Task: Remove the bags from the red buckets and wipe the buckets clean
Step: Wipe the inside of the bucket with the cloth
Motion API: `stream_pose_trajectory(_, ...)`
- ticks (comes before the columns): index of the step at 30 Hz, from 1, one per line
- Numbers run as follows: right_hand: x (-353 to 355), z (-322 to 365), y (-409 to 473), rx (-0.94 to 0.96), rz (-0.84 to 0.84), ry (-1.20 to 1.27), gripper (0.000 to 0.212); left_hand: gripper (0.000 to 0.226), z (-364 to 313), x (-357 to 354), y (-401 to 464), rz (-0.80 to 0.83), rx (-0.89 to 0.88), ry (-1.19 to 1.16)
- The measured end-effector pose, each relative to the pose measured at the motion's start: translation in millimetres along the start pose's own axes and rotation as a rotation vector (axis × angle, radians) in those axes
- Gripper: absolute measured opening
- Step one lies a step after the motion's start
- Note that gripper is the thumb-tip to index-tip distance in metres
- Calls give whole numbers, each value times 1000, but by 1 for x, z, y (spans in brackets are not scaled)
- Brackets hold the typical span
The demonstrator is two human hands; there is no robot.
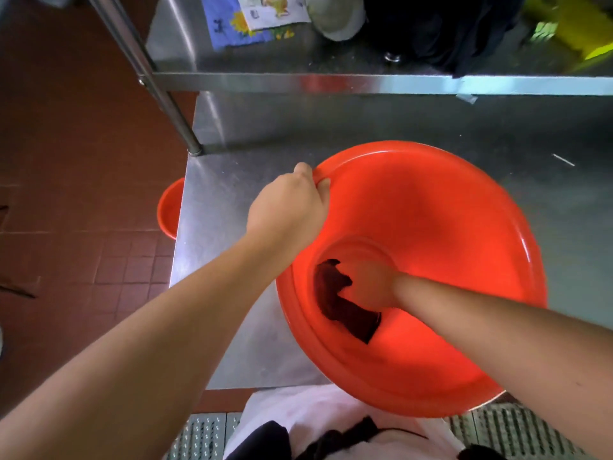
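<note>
At the far left, over the reddish-brown tiled floor (pixel 76 180), part of a second red plastic bucket (pixel 170 207) showed from behind the left edge of the stainless steel table (pixel 229 200). The left hand (pixel 288 210) gripped the rim of the large round red plastic bucket (pixel 447 227), fingers curled over the edge into the inside at its upper left. That bucket rested on the steel table, tilted toward the person, its near rim hanging past the table's front edge. Deep inside, at the bucket's bottom, the right hand (pixel 371 285) pressed down on a dark crumpled cloth (pixel 341 303); the hand was blurred, so whether its fingers lay flat or curled round the cloth could not be told. No bag showed in this bucket. Above, on the steel shelf (pixel 331 81), lay a blue printed paper sheet (pixel 238 24), then a round metal bowl (pixel 335 18), a dark piece of fabric (pixel 447 31) and, farthest right, something yellow-green (pixel 577 28).
</note>
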State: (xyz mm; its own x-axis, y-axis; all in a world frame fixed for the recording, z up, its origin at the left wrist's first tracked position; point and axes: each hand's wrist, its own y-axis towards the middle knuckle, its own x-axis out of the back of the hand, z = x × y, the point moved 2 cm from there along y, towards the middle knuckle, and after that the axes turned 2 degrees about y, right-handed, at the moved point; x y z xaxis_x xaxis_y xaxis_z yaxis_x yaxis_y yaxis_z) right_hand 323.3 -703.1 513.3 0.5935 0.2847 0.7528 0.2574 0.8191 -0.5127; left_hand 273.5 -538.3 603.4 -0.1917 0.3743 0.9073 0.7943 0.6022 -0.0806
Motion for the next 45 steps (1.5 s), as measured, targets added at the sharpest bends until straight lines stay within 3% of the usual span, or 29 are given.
stream_pose_trajectory(5, 52, -13, -46, -141, -101, 42, 15, 32, -5, 3, -3, -16, -106, 23)
stream_pose_trajectory(8, 81, -20, -72, -193, -179, 62, 11, 46, -10, 6, -5, -35, -208, 101)
stream_pose_trajectory(13, 119, -25, -106, -228, -312, -26, 29, 55, -18, 15, -7, -66, -322, 232)
stream_pose_trajectory(15, 133, -28, -118, -223, -354, -36, 31, 56, -22, 16, -8, -9, -336, 260)
stream_pose_trajectory(18, 155, -32, -136, -172, -466, -1, 29, 67, -27, 16, -14, 79, -331, 281)
stream_pose_trajectory(23, 194, -47, -168, -84, -614, 40, 15, 75, -54, 11, -36, 42, -286, 283)
stream_pose_trajectory(26, 212, -65, -190, -44, -713, 66, 19, 77, -67, 5, -46, 19, -227, 313)
stream_pose_trajectory(34, 228, -149, -244, -194, -945, 206, 8, 87, -78, -16, -60, 40, -126, 418)
stream_pose_trajectory(41, 160, -230, -243, -414, -840, 258, 11, 83, -99, -39, -64, 131, -129, 452)
stream_pose_trajectory(45, 85, -257, -222, -506, -609, 206, 8, 82, -108, -51, -73, 179, -144, 437)
